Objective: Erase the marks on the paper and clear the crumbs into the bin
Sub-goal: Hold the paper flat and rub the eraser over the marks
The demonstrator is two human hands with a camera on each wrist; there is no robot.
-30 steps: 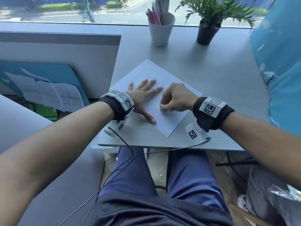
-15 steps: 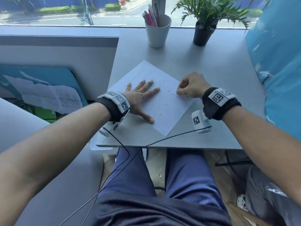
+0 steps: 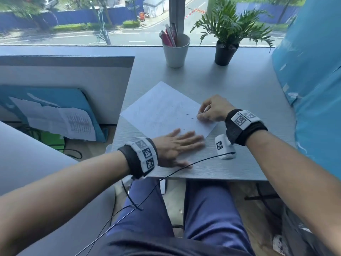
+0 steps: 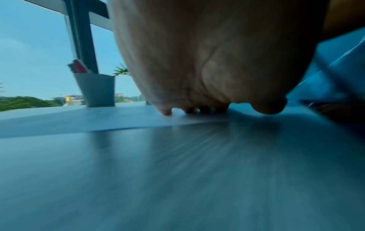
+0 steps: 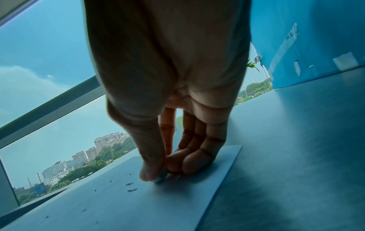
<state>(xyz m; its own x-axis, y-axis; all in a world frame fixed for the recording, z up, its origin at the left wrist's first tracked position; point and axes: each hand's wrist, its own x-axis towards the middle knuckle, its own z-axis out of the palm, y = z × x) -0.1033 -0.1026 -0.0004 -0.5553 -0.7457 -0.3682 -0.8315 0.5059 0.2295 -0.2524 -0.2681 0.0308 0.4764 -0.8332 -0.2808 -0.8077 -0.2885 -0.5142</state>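
A white sheet of paper [image 3: 162,111] lies askew on the grey table [image 3: 239,93], with faint pencil marks and small dark eraser crumbs [image 3: 190,115] scattered on its right half. My left hand [image 3: 184,145] lies flat with straight fingers across the sheet's near corner. At the sheet's right edge my right hand [image 3: 202,115] pinches a small eraser [image 5: 163,177] between thumb and fingers and presses it on the paper [image 5: 118,203]. Crumbs [image 5: 130,186] lie just left of the eraser. In the left wrist view the fingertips [image 4: 168,111] touch the paper.
A white cup of pens [image 3: 176,50] and a potted plant [image 3: 226,52] stand at the table's far edge by the window. A blue padded panel [image 3: 313,89] lines the right side. A white object [image 3: 108,150] shows under the table's near left corner.
My left hand slid from the sheet's left part to its near corner. My right hand moved with the eraser from the middle of the sheet to its right edge.
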